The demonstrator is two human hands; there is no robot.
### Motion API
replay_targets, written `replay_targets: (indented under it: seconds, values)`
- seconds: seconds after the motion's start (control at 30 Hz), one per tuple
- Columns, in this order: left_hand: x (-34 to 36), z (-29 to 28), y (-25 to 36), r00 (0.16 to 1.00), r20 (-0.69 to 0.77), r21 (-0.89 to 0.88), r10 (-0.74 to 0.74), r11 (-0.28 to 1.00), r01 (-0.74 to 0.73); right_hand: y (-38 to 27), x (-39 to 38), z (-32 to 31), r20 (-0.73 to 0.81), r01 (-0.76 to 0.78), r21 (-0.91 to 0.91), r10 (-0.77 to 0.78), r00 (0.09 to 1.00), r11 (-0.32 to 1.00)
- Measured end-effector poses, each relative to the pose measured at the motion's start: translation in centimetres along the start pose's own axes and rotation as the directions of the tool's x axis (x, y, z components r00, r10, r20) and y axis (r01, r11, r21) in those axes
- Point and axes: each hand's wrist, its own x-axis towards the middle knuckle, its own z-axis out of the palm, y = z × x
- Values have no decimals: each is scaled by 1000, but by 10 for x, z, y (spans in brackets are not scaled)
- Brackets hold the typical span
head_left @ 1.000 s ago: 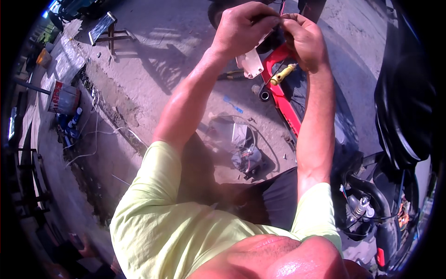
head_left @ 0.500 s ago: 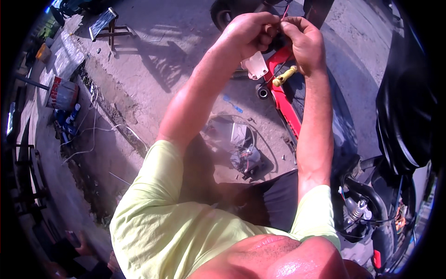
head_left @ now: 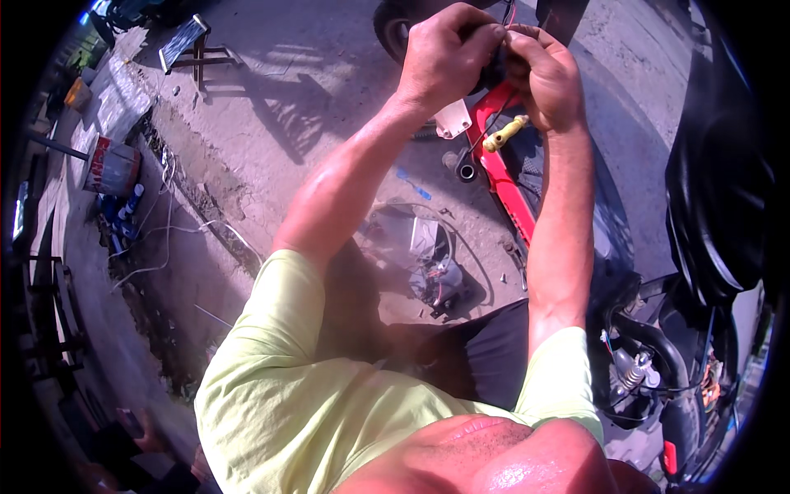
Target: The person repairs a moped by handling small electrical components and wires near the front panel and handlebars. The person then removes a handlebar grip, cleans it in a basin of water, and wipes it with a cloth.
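Both my hands are raised at the top of the head view, fingertips meeting in a pinch. My left hand (head_left: 451, 58) and my right hand (head_left: 550, 82) are closed on a thin red wire (head_left: 513, 14), which runs up out of the picture. The exact spot they grip is hidden by the fingers. Below them lies a red scooter frame part (head_left: 508, 196) with a yellow handle-like piece (head_left: 505, 134) on it. A white plate (head_left: 453, 120) sits beside its left edge. Behind my hands, a black wheel (head_left: 393, 31) is partly covered.
Electrical parts with cables (head_left: 436, 272) lie on the concrete below my arms. Farther left are a bucket (head_left: 113, 166), loose white wire (head_left: 169, 226) and a small folding stool (head_left: 197, 56). Black sheeting (head_left: 716, 181) hangs at right above an exposed shock absorber (head_left: 634, 375).
My left hand has risen slightly and turned so its back faces up more. My right hand has shifted a little to the right. The fingertips remain together at the wire.
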Motion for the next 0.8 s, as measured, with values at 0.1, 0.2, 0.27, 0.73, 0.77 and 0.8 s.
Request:
replay_targets:
  seconds: [0.1, 0.2, 0.27, 0.73, 0.77, 0.8]
  values:
    - [0, 1, -7, 995, -9, -63, -99, 993, 98, 5, 1, 6, -58, 72, -72, -76, 995, 995]
    - [8, -2, -17, 925, 117, -357, -362, 854, 379, 10, 1, 16, -143, 161, -254, -201, 969, 954]
    - [9, -9, -13, 847, 223, -491, -483, 695, 526, 6, -3, 22, -165, 148, -209, -184, 969, 967]
    - [21, -15, 17, 994, -112, -332, 2, 942, -40, -4, -9, 29, -152, 126, -317, -182, 972, 940]
    - [22, -13, 15, 994, -112, -353, -2, 935, -38, -4, -10, 29, -155, 123, -330, -182, 971, 936]
    - [22, -12, 13, 992, -124, -296, 1, 954, -38, -4, -11, 30, -157, 119, -343, -182, 971, 932]
